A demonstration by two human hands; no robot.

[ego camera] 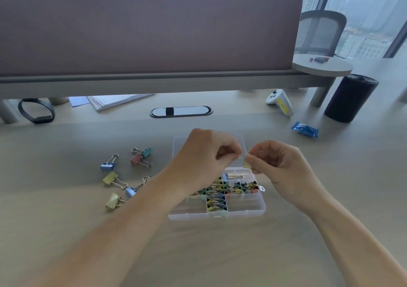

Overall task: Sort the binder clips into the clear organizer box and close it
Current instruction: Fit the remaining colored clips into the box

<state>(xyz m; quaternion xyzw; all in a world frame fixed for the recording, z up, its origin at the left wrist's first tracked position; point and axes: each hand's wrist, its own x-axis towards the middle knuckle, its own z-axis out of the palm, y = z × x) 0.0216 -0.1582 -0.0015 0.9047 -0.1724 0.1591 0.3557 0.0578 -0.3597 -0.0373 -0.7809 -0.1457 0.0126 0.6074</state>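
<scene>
The clear organizer box [246, 208] lies open on the desk, its lid [179, 142] folded back behind my hands. Several compartments hold small coloured binder clips [222, 187]. Above the box, my left hand [204, 154] and my right hand [277, 163] both pinch one small yellow binder clip [247, 165] by its wire handles. Several larger clips lie loose on the desk left of the box: a blue clip [108, 165], a red and teal pair [141, 156], a yellow clip [110, 178], another blue clip [131, 191] and another yellow clip [112, 200].
A white controller [280, 102], a blue packet [305, 129] and a dark cylinder [350, 98] sit at the back right. A black band [36, 110] and papers [114, 101] lie at the back left under the partition. A cable grommet [180, 111] sits behind the box.
</scene>
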